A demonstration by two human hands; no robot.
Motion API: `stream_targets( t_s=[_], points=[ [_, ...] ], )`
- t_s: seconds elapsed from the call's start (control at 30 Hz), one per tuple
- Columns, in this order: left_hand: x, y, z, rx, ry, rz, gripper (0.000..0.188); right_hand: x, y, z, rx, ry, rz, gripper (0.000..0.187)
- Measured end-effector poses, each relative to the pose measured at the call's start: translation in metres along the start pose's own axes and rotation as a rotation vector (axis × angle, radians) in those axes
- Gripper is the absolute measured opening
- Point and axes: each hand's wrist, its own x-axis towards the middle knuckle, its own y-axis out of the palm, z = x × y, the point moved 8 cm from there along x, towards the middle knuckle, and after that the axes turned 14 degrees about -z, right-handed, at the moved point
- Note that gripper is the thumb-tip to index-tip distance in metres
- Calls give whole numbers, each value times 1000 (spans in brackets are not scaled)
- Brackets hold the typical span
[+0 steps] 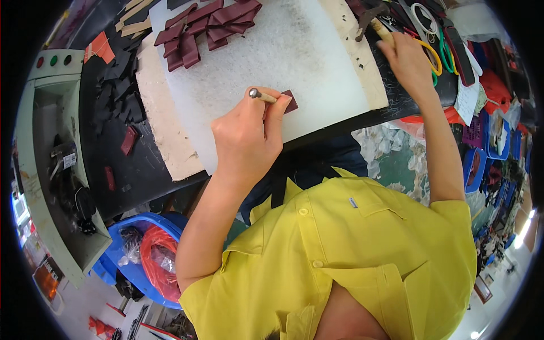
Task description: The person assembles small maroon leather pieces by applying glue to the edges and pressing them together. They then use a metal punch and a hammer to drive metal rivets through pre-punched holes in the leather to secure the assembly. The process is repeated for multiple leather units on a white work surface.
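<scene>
The left hand (243,136) has its grip round the punch (266,97) beside the leather piece (291,103) on the white board (317,51); the right hand (409,63) has its grip round the handle of the hammer (381,29), likely head-heavy; the leather piece looks light, pliable, best pinned by an edge.

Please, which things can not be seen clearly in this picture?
In the head view:
Lower end of the metal-topped tool: hidden by the left hand.
Part of the dark red piece: behind the same hand.
Hold of the right hand on the hammer: hidden by the hand itself.
Top of the dark red strips: cut off by the upper edge.
</scene>
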Motion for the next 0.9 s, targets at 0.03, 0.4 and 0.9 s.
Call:
stream_targets(
  t_s=[0.03,0.4,0.9],
  points=[
    [1,0,-3,16,31,-4,17,2,-5,7,-59,-37,-12,36],
    [1,7,-20,155,196,52,18,34,-158,112,436,-194,137,33],
    [0,5,-17,114,122,90,11,13,-137,127,315,-341,62,25]
  ],
)
